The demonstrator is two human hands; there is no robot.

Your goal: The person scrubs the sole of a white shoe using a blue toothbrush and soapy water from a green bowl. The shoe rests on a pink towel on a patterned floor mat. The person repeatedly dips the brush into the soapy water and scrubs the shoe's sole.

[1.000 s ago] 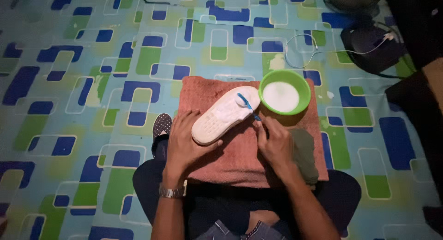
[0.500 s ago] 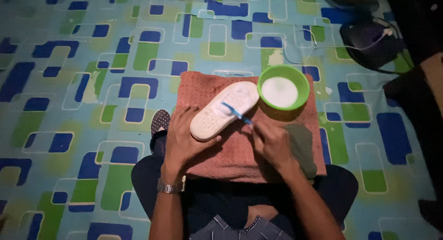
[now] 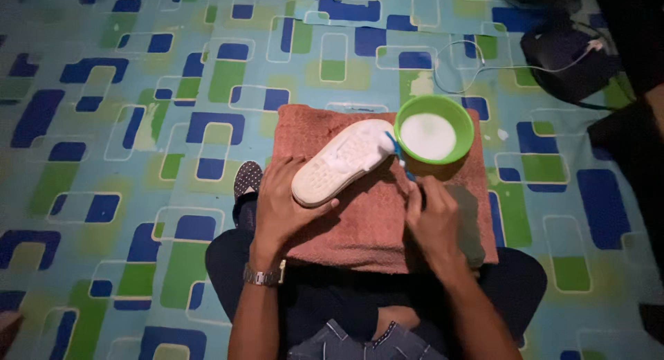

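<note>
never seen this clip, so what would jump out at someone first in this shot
First the white shoe, sole up on a pinkish-brown towel at the centre, gripped at its heel end by the left hand. Beside its toe, at the towel's upper right corner, stands a bright green bowl of white liquid, and the right hand points a blue toothbrush at the shoe's toe. All around is a loud floor covering of blue and green rounded rectangles.
</note>
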